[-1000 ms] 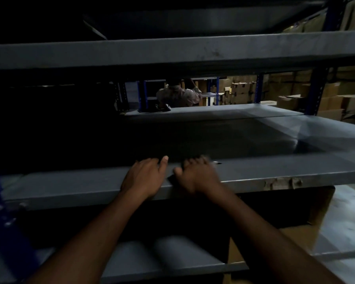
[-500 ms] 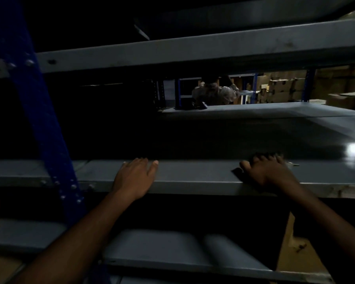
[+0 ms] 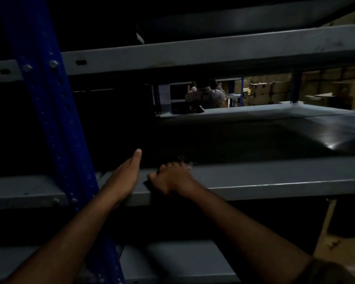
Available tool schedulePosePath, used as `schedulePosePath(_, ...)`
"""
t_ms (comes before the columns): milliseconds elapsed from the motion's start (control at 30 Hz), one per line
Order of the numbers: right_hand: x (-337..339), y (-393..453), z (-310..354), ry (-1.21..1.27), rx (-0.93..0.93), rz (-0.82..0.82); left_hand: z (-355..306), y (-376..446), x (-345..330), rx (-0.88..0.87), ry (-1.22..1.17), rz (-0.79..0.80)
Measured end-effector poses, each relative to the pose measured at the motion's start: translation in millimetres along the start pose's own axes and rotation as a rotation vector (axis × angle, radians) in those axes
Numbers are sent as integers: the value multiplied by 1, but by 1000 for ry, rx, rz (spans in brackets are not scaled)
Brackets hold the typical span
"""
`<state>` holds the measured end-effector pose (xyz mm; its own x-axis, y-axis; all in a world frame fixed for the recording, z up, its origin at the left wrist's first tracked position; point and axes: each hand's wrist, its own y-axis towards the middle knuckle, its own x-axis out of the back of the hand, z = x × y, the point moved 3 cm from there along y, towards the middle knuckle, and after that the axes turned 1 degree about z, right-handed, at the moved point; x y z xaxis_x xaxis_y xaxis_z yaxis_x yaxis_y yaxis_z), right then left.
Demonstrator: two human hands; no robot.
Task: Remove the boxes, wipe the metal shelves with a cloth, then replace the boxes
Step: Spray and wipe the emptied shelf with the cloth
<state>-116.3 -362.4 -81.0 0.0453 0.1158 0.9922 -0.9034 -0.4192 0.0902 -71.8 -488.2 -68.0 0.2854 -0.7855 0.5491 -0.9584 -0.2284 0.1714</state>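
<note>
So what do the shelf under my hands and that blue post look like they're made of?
Shelf: likely sheet metal, painted grey, with a folded front lip and a dull sheen where light hits. Blue post: probably painted steel, with punched holes and bolt heads.

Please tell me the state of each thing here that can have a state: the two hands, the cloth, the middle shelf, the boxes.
left hand: open, fingers straight, resting on the shelf edge.
right hand: curled on a dark cloth, pressing it on the shelf.
middle shelf: bare of boxes where visible.
cardboard boxes: stacked far behind, off this shelf.
</note>
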Motion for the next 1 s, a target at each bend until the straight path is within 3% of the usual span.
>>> schedulePosePath(233,0,9,80,-92,330,-39,4,-4,23,-6,-59,-49)
schedulePosePath(433,-34,-28,54,-189,580,-418,6,-10,7,-39,36,-64)
schedulePosePath(667,-35,-74,-49,-324,428,-607,-14,-23,-46,-174,402,-95)
schedulePosePath(767,-31,-98,-118,-325,372,-659,-29,-22,-81,-290,469,-120)
schedulePosePath(1000,-13,-160,-264,-381,189,-736,-90,-36,-174,-333,499,-26)
